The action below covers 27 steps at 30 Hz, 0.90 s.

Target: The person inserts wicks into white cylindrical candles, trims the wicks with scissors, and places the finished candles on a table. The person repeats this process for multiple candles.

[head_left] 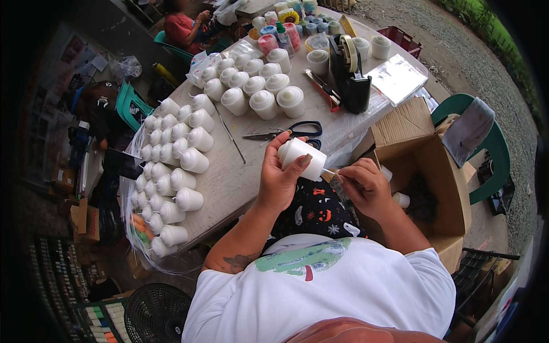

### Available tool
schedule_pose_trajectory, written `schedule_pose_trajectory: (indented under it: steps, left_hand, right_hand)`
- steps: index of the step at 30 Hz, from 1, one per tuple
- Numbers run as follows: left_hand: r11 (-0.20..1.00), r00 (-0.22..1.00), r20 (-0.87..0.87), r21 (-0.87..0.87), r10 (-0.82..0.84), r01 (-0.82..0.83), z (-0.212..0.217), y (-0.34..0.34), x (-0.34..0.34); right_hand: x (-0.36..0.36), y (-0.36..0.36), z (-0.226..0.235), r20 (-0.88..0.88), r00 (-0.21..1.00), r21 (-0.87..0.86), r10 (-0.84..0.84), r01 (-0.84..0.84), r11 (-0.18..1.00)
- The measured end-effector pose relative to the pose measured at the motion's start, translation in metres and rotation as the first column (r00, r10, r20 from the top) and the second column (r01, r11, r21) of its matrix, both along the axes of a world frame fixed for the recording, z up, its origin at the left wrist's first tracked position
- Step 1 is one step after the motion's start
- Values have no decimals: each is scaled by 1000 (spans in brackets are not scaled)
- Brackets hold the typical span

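My left hand is wrapped round a white pillar candle, which lies tilted on its side with its stepped, domed end to the left. From its flat end a thin white wick runs toward my right hand, whose fingertips are pinched at it. Beside those fingertips shows a small tan, bristle-like tuft; whether I hold it is hidden. Just beyond my left hand, scissors with dark blue handles lie on the table.
Many similar candles stand or lie along the table's left side. A tape dispenser, a box cutter and a thin rod lie farther back. An open cardboard box with candles stands right. Another person sits beyond.
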<state>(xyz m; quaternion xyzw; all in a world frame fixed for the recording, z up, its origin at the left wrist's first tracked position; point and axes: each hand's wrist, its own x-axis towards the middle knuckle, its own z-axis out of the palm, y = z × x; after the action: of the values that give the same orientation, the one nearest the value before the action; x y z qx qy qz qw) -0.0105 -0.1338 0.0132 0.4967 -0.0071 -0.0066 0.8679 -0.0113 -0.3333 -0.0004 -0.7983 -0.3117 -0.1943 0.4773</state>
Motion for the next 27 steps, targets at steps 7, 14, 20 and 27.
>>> schedule_pose_trajectory:
  steps: [7,14,20,27]
  left_hand:
    - [999,1000,-13,-46,-15,15,1,2,0]
    - [999,1000,9,-42,-8,8,-1,0,0]
    - [999,1000,10,-36,-13,14,-3,-1,-1]
    - [1000,1000,3,-2,-6,6,-5,-3,-5]
  right_hand:
    - [-1,-1,1,-30,1000,10,8,-7,1000]
    - [-1,-2,2,-66,998,15,19,-18,1000]
    - [-2,-2,1,-85,996,19,19,-17,1000]
    - [-4,-1,-2,-108,994,41,1,3,999]
